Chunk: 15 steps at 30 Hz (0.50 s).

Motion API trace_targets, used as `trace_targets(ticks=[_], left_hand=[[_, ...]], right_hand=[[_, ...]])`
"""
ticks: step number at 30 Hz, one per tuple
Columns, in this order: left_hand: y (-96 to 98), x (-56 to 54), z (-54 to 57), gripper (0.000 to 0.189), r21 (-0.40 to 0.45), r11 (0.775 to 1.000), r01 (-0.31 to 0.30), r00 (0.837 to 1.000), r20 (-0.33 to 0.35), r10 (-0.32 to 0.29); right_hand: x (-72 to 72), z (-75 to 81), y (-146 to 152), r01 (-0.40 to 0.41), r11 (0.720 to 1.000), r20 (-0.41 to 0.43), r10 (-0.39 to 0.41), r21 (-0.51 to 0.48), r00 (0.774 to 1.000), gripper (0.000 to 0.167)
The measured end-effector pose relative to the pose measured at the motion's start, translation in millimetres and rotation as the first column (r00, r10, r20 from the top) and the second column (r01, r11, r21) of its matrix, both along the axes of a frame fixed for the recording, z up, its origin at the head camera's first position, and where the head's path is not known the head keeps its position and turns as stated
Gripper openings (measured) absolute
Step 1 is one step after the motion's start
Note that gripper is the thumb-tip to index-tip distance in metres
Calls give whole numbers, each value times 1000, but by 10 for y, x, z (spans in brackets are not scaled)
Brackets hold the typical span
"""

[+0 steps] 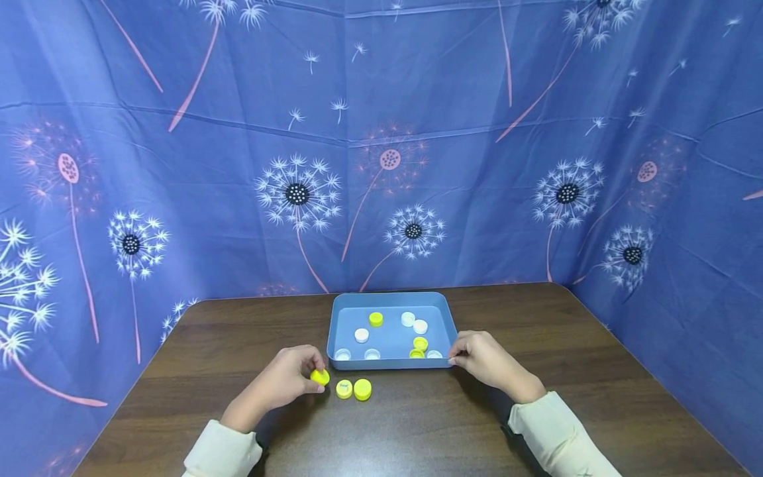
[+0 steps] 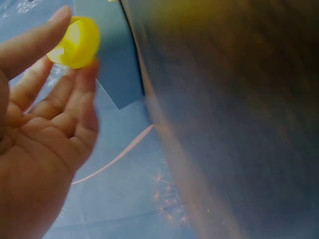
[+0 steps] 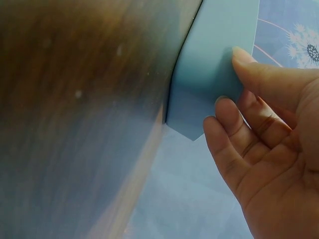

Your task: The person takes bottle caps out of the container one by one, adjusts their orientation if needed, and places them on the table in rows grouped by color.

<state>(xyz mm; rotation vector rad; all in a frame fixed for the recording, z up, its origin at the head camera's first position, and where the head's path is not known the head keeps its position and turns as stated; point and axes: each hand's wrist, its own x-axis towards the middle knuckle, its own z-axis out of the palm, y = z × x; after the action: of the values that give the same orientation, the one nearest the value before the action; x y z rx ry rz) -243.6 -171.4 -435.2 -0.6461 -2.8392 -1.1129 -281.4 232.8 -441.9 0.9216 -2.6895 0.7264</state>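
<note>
The work looks partly done, judging by how the caps lie. Two round yellow plastic bottle caps point(image 1: 362, 389) lie side by side on the dark brown wooden bench point(image 1: 393, 437), before the left half of the tray's near edge; the left one carries a printed mark. A third, the held yellow plastic cap point(image 1: 320, 377), is in the left hand point(image 1: 290, 379), outside the tray by its near left corner. That hand's grip is clamped on the cap between thumb and fingertips; whether the cap touches the bench I cannot tell.

The shallow blue rectangular tray point(image 1: 390, 364) sits toward the bench's far edge. The right hand point(image 1: 484, 358) has its grip closed on the tray's wall at the near right corner, thumb at the rim and fingers outside.

As for what is left, three yellow caps are inside the tray: a lone yellow cap point(image 1: 376, 319) toward the far edge, and a close pair of yellow caps point(image 1: 420, 344) toward the near right corner. Six round white plastic caps point(image 1: 361, 336) are in there too, spread from the near left corner to the near right; every white cap in view is inside the tray.
</note>
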Motion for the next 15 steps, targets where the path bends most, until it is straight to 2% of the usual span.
trace_targets(ticks=[5,11,15], left_hand=[[8,-9,-43,35,-64,998,10,1000,8,-10],[22,-8,-85,36,-156,985,75,996,-32,-81],[55,-9,-96,35,-191,977,95,995,-15,-99]], right_hand=[[6,11,-9,15,1000,-3,-15,5,1000,12],[22,10,-12,8,1000,-9,-8,10,1000,10],[24,3,-13,13,1000,-6,-13,12,1000,10]])
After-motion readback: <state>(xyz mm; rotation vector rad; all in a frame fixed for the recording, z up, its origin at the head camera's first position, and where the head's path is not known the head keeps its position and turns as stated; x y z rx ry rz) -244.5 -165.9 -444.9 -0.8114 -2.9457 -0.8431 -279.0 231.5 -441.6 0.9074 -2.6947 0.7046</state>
